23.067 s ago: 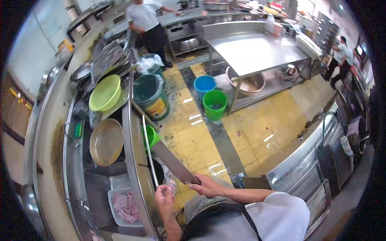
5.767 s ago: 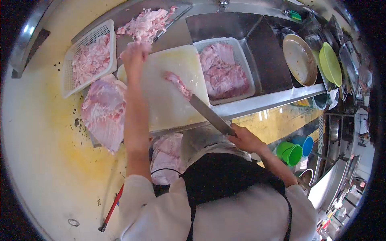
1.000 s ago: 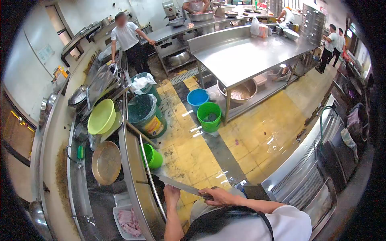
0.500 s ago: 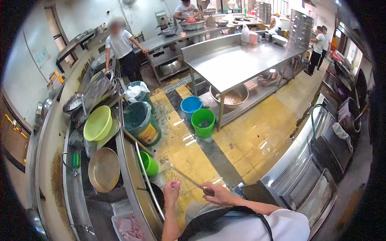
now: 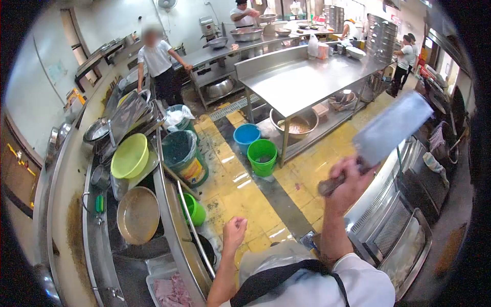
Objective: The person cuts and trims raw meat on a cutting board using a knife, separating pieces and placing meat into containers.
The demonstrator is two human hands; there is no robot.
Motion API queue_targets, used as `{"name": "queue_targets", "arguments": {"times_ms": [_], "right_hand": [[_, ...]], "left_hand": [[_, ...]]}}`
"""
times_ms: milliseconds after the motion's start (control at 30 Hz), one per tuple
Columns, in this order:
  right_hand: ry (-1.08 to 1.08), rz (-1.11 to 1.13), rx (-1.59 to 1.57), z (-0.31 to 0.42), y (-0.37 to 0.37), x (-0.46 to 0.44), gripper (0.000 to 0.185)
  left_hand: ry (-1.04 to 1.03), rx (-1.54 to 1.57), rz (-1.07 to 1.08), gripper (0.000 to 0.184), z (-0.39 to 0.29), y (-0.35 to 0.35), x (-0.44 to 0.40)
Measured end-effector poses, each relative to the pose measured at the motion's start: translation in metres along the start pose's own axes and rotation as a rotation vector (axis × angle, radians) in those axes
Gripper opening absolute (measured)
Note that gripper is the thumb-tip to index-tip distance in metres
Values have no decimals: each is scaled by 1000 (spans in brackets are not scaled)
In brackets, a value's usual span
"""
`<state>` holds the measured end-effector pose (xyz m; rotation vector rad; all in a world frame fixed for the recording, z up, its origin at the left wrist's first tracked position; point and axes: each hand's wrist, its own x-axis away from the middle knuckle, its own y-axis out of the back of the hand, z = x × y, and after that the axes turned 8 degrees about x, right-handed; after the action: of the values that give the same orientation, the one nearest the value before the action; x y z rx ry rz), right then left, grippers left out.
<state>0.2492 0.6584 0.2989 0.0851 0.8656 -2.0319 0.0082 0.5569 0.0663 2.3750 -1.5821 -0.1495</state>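
currently, right hand (image 5: 349, 183): clenched round handle of cleaver (image 5: 394, 128), raised, blade blurred, angled up and rightward
left hand (image 5: 235, 231): fingers curled in loose fist, lower than cleaver, apart from it
raw meat (image 5: 174, 290): in white basket (image 5: 152, 282), bottom of view
blue bucket (image 5: 247, 139) + green bucket (image 5: 262, 157): 2, side by side on yellow floor (image 5: 225, 181)
person (image 5: 157, 59): upright, arms spread

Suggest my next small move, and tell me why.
I'd probably lower the cleaver slowly, blade kept away from you: your right hand holds it raised out to the side, the blade blurred, and your left hand is curled well clear of it.
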Motion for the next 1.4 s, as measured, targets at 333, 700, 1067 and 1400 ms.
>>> {"name": "queue_targets", "arguments": {"times_ms": [333, 700, 1067, 1400], "right_hand": [[-1, 50, 126, -22, 21, 17, 36], [27, 1, -9, -5, 25, -7, 14], [-7, 65, 94, -23, 21, 5, 13], [-49, 113, -25, -36, 24, 12, 13]], "left_hand": [[-31, -22, 28, 29, 1, 3, -12], [23, -108, 21, 28, 21, 18, -6], [-7, -118, 23, 29, 18, 15, -2], [18, -140, 26, 31, 13, 13, 4]]}}
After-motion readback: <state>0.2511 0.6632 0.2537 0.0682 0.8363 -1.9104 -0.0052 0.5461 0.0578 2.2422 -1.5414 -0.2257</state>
